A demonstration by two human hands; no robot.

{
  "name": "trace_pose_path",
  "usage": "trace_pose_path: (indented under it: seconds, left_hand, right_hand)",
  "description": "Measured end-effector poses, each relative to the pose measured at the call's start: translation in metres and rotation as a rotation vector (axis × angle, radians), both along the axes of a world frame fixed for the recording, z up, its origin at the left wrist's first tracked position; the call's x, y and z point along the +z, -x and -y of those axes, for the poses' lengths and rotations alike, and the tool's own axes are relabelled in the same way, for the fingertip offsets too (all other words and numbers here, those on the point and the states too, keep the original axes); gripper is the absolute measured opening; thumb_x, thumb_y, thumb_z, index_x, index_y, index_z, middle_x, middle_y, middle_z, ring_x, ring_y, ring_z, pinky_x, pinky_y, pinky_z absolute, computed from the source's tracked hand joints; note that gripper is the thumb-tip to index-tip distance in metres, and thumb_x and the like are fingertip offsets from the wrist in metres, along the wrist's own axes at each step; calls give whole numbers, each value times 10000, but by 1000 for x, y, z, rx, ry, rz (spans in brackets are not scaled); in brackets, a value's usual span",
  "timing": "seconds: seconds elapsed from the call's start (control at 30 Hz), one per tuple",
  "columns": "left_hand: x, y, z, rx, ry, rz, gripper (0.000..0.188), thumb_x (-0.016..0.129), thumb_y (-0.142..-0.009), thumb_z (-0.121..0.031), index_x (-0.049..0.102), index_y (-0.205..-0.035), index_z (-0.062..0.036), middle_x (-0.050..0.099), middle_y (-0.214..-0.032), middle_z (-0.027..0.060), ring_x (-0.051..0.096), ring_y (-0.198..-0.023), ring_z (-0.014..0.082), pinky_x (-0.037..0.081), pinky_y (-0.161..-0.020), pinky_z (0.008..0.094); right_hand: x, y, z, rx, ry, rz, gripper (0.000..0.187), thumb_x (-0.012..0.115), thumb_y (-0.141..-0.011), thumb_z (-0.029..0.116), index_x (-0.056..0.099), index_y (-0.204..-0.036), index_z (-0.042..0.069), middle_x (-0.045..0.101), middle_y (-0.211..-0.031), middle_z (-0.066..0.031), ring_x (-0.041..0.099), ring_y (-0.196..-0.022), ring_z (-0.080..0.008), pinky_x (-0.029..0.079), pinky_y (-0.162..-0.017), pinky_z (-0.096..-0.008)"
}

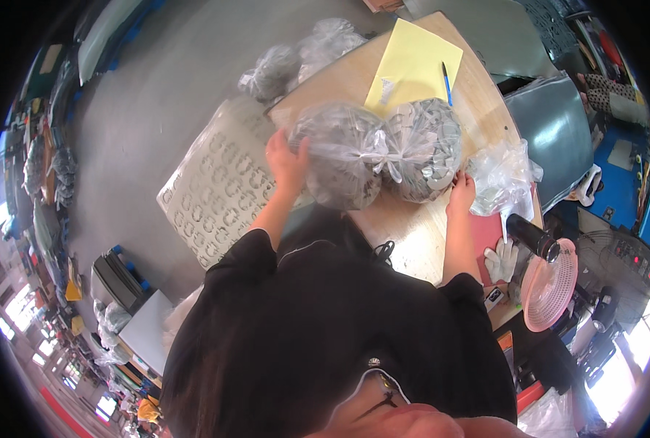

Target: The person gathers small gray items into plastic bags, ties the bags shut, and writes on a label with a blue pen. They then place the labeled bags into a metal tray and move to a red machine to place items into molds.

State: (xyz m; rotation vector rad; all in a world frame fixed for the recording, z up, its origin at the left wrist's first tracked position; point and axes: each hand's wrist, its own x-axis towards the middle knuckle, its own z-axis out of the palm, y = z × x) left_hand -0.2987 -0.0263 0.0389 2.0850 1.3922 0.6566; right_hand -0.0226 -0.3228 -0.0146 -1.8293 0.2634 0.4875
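Left hand [287,163], loosely open, touches one knotted plastic bag [336,159]; right hand [462,194], grip unclear, meets the other bag [427,150].

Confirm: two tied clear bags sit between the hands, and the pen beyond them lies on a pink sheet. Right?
Not quite: the head view shows the pen on a yellow sheet, not a pink one. The two tied clear bags do sit between the left hand and right hand.
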Motion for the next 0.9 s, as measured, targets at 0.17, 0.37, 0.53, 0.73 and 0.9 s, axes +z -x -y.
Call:
trace_pose_path:
  seconds: [0.17,0.37,0.53,0.73,0.9]
  left_hand:
    - [33,-61,37,-672,-207,-32,448,702,-770,-256,591,-1171,-88,555,-1209,155,506,-1125,368,380,-995,459]
    - [35,-120,60,-1016,-257,-461,230,604,-814,-290,686,-925,-105,661,-985,140,560,-1083,304,374,-1017,467]
    - [46,-120,67,-827,214,-381,220,561,-843,-246,677,-791,-67,662,-873,158,632,-878,306,478,-816,413]
    - [105,-124,38,-734,505,-254,254,571,-845,-270,618,-765,-33,596,-747,108,576,-707,230,445,-632,356]
    - [158,-92,16,-479,685,-106,190,600,-871,-236,600,-784,-66,552,-732,-10,497,-666,109,416,-607,292]
  right_hand:
    - [24,72,23,219,230,272,294,566,-948,251,613,-1085,-5,652,-980,-104,606,-883,-184,458,-803,-300]
    - [35,132,57,168,181,90,280,572,-941,249,624,-1063,2,666,-962,-108,631,-877,-197,478,-811,-306]
    - [25,148,97,205,178,58,269,577,-928,238,630,-1057,8,685,-952,-133,657,-905,-224,487,-818,-316]
    - [27,163,136,239,143,40,189,577,-908,160,624,-1001,3,624,-789,-33,581,-743,-110,457,-713,-248]
    - [24,172,158,167,95,-11,216,611,-894,230,652,-966,31,630,-773,-57,581,-703,-143,468,-676,-281]
